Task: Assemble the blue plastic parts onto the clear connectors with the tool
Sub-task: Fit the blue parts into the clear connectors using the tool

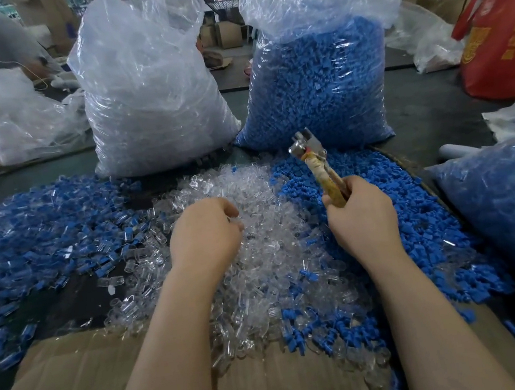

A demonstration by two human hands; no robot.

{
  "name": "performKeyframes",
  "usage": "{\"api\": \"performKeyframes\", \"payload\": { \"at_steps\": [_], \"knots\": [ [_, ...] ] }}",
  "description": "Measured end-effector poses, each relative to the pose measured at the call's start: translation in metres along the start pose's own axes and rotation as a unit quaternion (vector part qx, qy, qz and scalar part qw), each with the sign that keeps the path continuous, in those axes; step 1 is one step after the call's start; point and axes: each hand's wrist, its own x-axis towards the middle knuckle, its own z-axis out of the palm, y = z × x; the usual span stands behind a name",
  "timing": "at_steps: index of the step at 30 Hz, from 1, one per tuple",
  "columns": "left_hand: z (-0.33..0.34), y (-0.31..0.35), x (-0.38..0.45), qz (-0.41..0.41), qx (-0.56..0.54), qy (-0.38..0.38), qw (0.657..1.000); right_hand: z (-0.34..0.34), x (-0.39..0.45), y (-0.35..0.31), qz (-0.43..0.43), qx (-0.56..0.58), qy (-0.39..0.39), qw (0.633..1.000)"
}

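Gripping one tool (318,167), right hand (362,213), left hand (205,231) curled (contents hidden), two upright bags.

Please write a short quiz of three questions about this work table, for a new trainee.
1. True or false: the right hand holds the tool.
2. Which pile does the left hand reach into? A) clear connectors B) blue parts C) joined pieces
3. Fill in: the bag of blue parts stands to the ____ of the bag of clear parts.

Key: 1 true; 2 A, the clear connectors; 3 right.
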Motion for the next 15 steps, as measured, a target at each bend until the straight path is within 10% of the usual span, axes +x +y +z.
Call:
{"api": "performKeyframes", "payload": {
  "at_steps": [15],
  "knots": [
    [-0.006,0.027,-0.008,0.024,-0.481,-0.095,0.871,-0.005,-0.013,-0.021,-0.058,0.312,-0.064,0.946]
  ]
}}
